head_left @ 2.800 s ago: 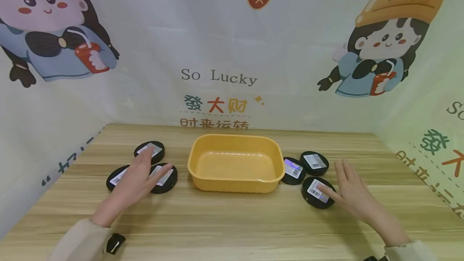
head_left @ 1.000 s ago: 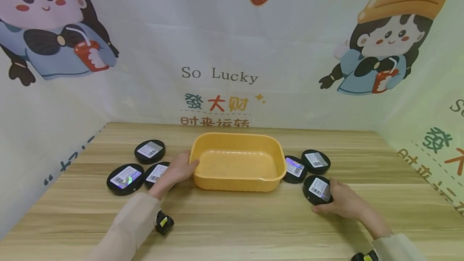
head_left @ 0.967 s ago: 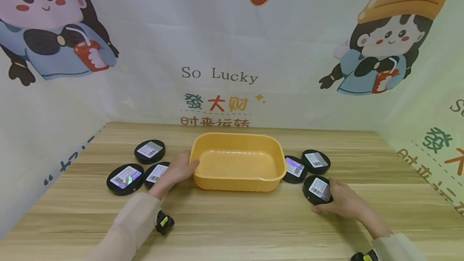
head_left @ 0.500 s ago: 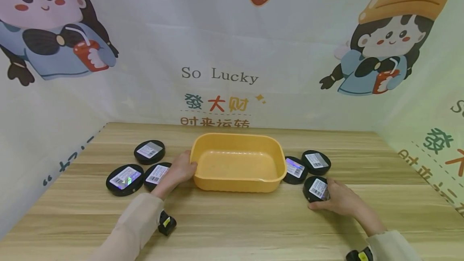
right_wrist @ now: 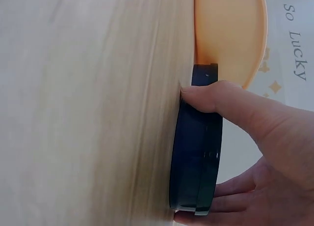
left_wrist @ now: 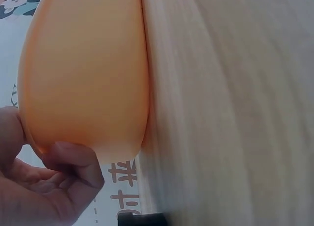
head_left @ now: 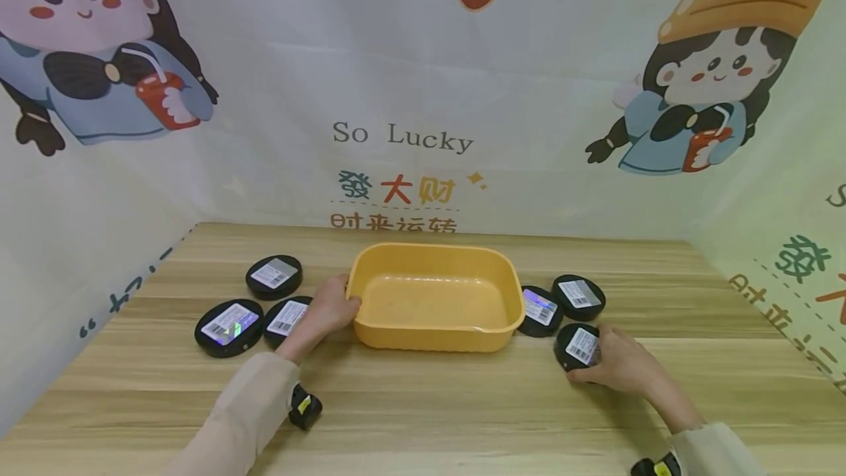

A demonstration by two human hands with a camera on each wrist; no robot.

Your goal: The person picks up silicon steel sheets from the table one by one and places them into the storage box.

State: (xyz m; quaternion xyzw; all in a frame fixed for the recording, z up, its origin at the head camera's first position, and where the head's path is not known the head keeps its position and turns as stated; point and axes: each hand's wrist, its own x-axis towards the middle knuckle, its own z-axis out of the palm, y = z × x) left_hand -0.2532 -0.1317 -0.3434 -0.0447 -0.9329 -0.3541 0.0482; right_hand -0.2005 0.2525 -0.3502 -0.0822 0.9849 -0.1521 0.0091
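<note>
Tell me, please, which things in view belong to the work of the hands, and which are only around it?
In the work:
yellow tub, rim gripped by the left hand
black round case, held by the right hand
probably the five other labelled cases

Only around it:
"So Lucky" backdrop
wood-grain tabletop
</note>
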